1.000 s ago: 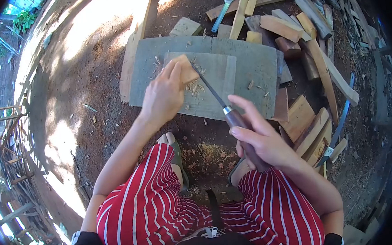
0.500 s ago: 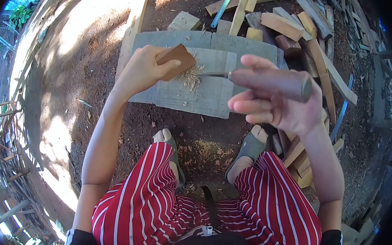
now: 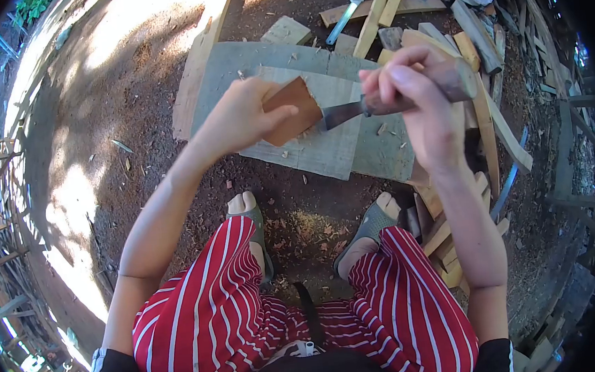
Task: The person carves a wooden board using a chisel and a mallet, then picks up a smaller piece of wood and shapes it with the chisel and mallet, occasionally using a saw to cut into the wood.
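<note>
My left hand (image 3: pixel 246 113) is wrapped round a reddish-brown wooden block (image 3: pixel 294 113), holding it tilted over a flat wooden board (image 3: pixel 323 152). In my right hand (image 3: pixel 425 102) is a chisel (image 3: pixel 453 83) with a thick round wooden handle, my fingers closed round it. The chisel's metal blade (image 3: pixel 343 114) points left, its tip at the block's right edge; whether it touches cannot be made out. A few wood shavings (image 3: pixel 382 129) lie on the board beneath.
Wooden offcuts (image 3: pixel 478 39) are heaped at the right and back. A pale block (image 3: pixel 287 31) lies behind the board, and a blue-handled tool (image 3: pixel 346 20) rests near it. A long plank (image 3: pixel 200 61) runs along the left. My sandalled feet (image 3: pixel 248 221) stand before the board.
My right hand has closed round the chisel handle from a looser, open-fingered hold, and the blade has come to the block's edge. The block has shifted slightly right. Fewer shavings show on the board.
</note>
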`<state>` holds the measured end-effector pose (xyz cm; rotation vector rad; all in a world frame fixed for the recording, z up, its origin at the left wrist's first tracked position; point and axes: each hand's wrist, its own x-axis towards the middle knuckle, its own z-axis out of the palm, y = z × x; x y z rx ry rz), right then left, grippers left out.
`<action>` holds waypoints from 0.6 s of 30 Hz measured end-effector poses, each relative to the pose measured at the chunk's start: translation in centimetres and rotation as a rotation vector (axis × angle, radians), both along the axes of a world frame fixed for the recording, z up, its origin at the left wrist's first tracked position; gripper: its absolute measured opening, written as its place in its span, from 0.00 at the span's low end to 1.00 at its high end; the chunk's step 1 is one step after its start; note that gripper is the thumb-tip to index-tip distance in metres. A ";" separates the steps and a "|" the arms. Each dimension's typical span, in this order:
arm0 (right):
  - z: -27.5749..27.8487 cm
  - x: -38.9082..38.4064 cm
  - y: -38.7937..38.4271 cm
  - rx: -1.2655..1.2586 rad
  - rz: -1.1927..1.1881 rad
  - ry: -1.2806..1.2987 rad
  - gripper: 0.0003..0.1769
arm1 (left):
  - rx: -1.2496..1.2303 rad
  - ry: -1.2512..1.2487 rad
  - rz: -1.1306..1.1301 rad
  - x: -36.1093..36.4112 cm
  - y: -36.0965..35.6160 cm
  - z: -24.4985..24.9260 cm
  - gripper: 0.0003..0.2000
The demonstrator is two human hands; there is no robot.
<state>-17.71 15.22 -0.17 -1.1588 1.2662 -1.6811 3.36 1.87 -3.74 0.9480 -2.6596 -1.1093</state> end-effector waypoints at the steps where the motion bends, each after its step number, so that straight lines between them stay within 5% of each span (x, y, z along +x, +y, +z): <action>1: -0.4 0.3 -0.5 -0.114 0.050 -0.084 0.07 | 0.087 0.004 0.033 0.1 0.8 -0.1 0.14; 6: 3.0 1.4 -2.0 -0.088 0.055 -0.128 0.08 | 0.184 0.041 0.121 0.1 2.3 0.0 0.14; 9: 5.7 1.8 -3.9 -0.313 0.027 0.101 0.05 | 0.164 0.110 0.110 0.2 2.1 -0.6 0.14; 11: 5.3 0.6 -6.9 -0.772 0.520 0.059 0.15 | 0.027 0.099 0.066 0.1 2.5 -0.6 0.15; 13: 5.2 4.4 -7.8 -1.007 -0.022 0.196 0.07 | -0.024 0.150 0.077 -0.3 2.8 -0.7 0.15; 15: 7.1 5.1 -6.2 -0.809 -0.268 0.303 0.07 | -0.080 0.210 0.096 -0.8 3.0 -0.6 0.15; 17: 7.1 2.3 -6.6 -0.638 0.410 0.062 0.11 | -0.174 0.151 0.047 -1.1 3.2 -0.6 0.14; 18: 8.3 2.6 -6.3 -0.587 0.383 -0.011 0.12 | -0.167 0.143 0.036 -1.3 3.6 -0.3 0.14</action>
